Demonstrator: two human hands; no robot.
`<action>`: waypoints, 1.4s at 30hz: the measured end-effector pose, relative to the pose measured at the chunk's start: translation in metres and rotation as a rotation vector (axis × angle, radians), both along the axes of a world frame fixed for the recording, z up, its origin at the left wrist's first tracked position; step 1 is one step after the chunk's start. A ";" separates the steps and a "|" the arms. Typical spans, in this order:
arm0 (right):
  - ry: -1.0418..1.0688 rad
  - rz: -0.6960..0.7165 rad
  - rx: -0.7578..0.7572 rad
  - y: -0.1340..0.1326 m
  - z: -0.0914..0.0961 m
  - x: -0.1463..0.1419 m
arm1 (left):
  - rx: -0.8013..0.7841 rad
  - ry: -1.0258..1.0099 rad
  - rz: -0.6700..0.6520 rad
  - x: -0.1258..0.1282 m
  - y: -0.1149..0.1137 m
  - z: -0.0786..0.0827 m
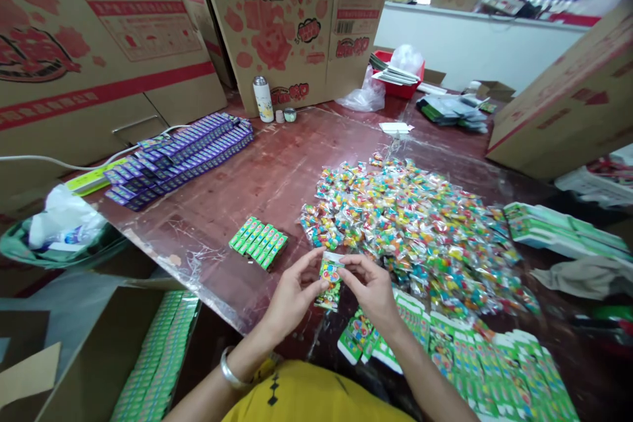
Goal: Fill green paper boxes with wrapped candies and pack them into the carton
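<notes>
Between both hands, above the table's front edge, is a small green candy box (330, 280) with a colourful printed front. My left hand (301, 283) grips its left side, thumb on the front. On its right edge, near the top, the fingers and thumb of my right hand (368, 280) are closed. Just beyond my hands spreads a large heap of small clear candy packets (410, 217) with multicoloured sweets. A short row of filled green boxes (258, 242) lies to the left. Flat green cartons (494, 362) are fanned out at the right, partly behind my right forearm.
Purple boxes (182, 155) are stacked at the back left. An open carton (93, 349) at lower left holds rows of green boxes. Large cardboard boxes (277, 20) stand behind, with a white bottle (263, 99) in front. More flat cartons (558, 231) and a grey cloth (573, 277) lie right.
</notes>
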State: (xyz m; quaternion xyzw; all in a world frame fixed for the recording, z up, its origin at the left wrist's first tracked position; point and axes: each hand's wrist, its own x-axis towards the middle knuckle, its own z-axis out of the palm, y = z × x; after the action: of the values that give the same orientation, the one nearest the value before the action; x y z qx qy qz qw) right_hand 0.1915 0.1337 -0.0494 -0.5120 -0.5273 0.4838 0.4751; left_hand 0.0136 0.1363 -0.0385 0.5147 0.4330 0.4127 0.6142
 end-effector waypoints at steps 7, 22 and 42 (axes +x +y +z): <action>0.059 -0.060 0.070 0.002 0.005 -0.004 | 0.029 0.010 -0.010 0.002 -0.002 0.003; 0.171 0.086 -0.224 0.022 0.007 0.007 | 0.019 0.041 -0.051 -0.002 -0.004 0.003; -0.779 0.266 0.380 0.003 0.014 -0.003 | -0.044 0.001 0.098 -0.002 0.011 -0.009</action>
State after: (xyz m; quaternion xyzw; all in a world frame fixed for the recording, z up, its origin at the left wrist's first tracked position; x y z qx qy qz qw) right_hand 0.1890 0.1365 -0.0358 -0.4874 -0.8074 0.2067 0.2603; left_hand 0.0113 0.1472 -0.0480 0.4795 0.4670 0.4326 0.6041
